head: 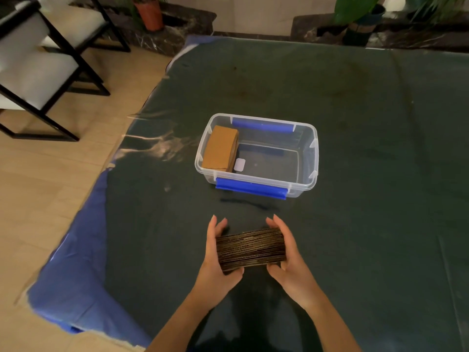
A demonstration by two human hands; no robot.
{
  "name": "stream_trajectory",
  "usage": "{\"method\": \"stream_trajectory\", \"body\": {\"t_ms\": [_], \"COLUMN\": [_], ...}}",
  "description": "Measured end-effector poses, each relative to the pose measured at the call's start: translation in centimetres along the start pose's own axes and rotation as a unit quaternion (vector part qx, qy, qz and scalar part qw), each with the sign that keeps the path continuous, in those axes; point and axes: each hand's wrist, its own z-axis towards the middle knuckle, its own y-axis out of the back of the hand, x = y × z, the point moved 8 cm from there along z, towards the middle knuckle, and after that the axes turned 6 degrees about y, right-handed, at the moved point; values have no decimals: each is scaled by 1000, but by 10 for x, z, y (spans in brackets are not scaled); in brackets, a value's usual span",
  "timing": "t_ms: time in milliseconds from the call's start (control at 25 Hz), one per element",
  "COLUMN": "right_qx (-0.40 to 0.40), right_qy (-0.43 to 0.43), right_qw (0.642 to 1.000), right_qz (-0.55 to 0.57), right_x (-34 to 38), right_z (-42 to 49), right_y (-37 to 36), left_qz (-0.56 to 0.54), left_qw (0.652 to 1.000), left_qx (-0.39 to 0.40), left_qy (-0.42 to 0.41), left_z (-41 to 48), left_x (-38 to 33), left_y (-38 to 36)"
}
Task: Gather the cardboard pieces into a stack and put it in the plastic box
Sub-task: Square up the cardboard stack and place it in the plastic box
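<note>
Stack [251, 250] of corrugated cardboard pieces, dark ribbed edges up, gripped between left hand [215, 260] and right hand [289, 260].

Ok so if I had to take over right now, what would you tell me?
Left hand and right hand: both grip the stack of cardboard pieces from its two ends, near you, over the dark table cover.
Plastic box: open, lid off, farther away in the middle of the table. One earlier stack of cardboard already leans at its left end; the rest of the box is free.
Done: pieces gathered into a stack, no loose ones in view.
Left: carry this stack forward and set it in the free part of the box.
</note>
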Motion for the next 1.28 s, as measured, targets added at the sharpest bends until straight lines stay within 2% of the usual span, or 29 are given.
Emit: {"method": "stream_trajectory", "body": {"t_ms": [160,320,480,640,880,1120,1280], "right_qx": [3,55,68,64,50,75,68], "right_qy": [0,3,34,67,40,26,37], "right_qw": [1000,998,978,959,966,968,974], "right_qz": [-3,-40,-194,-269,-251,-240,-212], "right_x": [-1,2,17,27,22,17,17], "right_z": [1,0,5,11,12,20,21], "right_y": [1,14,33,35,38,41,42], "left_qz": [4,79,149,174,177,192,267], "left_qw": [1000,995,988,983,982,980,962], "left_qx": [21,57,26,3,-24,-38,-11], "left_qy": [-1,-10,-39,-65,-55,-44,-52], "left_z": [0,-1,-4,-4,-3,-2,0], "left_x": [6,10,4,-4,-5,-5,-12], "left_y": [-1,12,30,34,33,28,23]}}
